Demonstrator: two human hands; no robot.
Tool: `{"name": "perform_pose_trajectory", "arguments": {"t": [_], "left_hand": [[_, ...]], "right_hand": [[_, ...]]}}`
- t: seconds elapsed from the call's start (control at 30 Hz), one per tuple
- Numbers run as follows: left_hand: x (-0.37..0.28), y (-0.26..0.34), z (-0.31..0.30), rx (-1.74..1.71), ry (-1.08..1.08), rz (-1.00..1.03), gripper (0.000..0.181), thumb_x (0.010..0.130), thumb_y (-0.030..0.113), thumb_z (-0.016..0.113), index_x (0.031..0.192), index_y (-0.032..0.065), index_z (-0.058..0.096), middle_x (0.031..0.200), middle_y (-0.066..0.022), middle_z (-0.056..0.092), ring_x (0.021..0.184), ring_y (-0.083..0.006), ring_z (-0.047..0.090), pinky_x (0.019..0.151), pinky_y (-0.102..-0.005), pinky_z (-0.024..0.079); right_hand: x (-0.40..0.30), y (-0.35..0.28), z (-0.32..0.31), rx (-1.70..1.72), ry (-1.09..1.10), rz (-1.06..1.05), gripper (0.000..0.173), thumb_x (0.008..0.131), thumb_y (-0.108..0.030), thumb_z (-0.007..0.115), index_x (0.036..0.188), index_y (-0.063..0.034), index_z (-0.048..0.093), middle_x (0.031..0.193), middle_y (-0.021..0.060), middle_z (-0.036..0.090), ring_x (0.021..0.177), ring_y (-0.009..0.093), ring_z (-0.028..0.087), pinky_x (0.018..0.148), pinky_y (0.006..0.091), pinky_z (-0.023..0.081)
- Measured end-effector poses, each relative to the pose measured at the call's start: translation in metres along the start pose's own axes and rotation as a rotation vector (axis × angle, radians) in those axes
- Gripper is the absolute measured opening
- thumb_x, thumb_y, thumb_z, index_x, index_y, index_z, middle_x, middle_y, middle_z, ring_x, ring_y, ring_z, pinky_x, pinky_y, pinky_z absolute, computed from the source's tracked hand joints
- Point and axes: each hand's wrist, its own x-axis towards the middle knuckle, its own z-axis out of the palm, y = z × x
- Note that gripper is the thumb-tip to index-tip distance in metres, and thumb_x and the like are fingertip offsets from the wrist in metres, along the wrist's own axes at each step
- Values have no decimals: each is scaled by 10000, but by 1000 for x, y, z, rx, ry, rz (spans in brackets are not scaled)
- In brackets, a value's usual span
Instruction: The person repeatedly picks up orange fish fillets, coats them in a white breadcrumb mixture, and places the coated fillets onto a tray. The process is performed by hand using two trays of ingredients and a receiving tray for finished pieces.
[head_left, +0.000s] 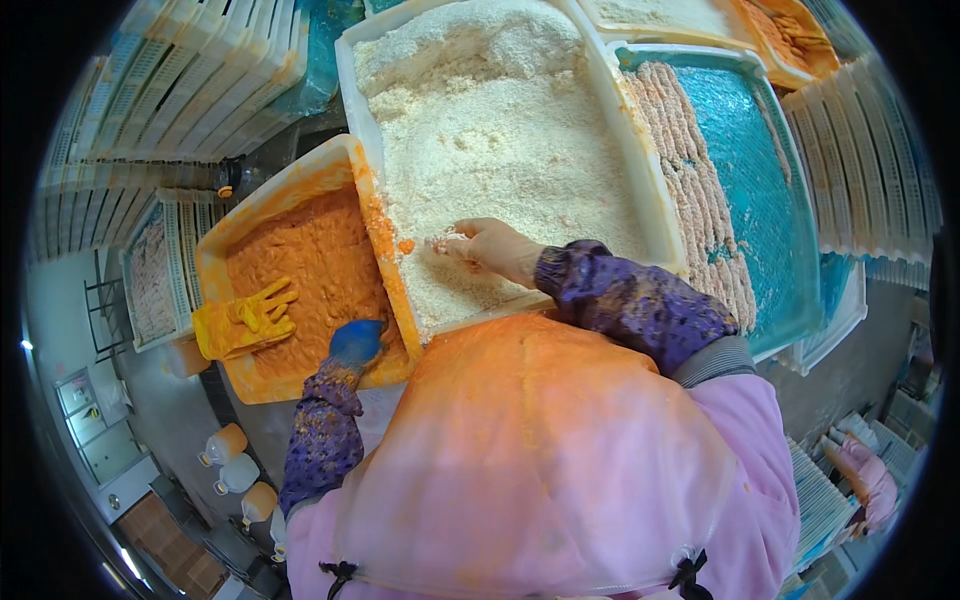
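Note:
My left hand (357, 343), in a blue glove, dips at the near right corner of an orange-smeared tub (212, 274). Its fingers are hidden against the thick orange mixture (307, 232) in there. A yellow rubber glove (244, 319) lies over the tub's left rim, partly on the mixture. My bare right hand (491, 251) is over the near part of a large white bin (660, 202) filled with pale crumbs (495, 157). White crumbs coat its fingertips; whether they hold anything is unclear. A small orange lump (406, 246) sits on the crumbs near those fingers.
To the right, rows of crumb-coated strips (686, 187) lie in a teal tray (757, 195). Stacked crates (202, 82) rise at left, more (862, 157) at right. Several plastic jugs (238, 472) stand on the floor. Another person (866, 472) is at lower right.

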Motion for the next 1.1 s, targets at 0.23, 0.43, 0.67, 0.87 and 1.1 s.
{"name": "perform_pose_trajectory", "arguments": {"t": [0.23, 0.43, 0.67, 0.87, 1.1], "left_hand": [[-25, -22, 3, -362, 253, -106, 366, 860, 255, 750, 1162, 53, 704, 1091, -224, 700, 1035, -418, 660, 867, -459, 542], [-4, -48, 32, -289, 793, -54, 314, 934, 20, 694, 1246, -6, 669, 1347, -172, 626, 1227, -306, 601, 1051, -379, 475], [5, -7, -34, -841, 627, 133, 296, 953, -16, 653, 1249, -22, 658, 1319, -115, 643, 1177, -224, 620, 998, -332, 504], [2, -12, -13, -1351, 427, -21, 272, 956, -44, 634, 1227, -38, 662, 1213, -90, 688, 1091, -200, 663, 936, -323, 556], [-22, -38, 20, -772, 784, 60, 256, 1002, 39, 613, 1246, -20, 663, 1212, -109, 689, 1073, -213, 683, 906, -323, 573]], "right_hand": [[-150, -29, -107, 579, 198, -239, 481, 1028, -396, 604, 1345, -36, 582, 671, -67, 375, 571, 64, 416, 591, 263, 482], [-256, 9, -248, -52, 1170, -242, 587, 1055, -494, 543, 1440, -50, 536, 740, -48, 504, 616, 73, 376, 597, 283, 414], [-254, 81, -304, -582, 1052, 183, 667, 1087, -539, 388, 1571, -80, 402, 1525, 151, 488, 1394, 265, 474, 1153, 398, 379], [-244, 106, -296, -314, 878, -33, 653, 1092, -497, 362, 1602, -90, 323, 1641, 112, 348, 1521, 274, 314, 1233, 404, 285], [-287, 96, -238, -186, 941, 48, 578, 1101, -420, 394, 1551, -57, 403, 1587, 130, 428, 1481, 260, 380, 1221, 389, 304]]}}
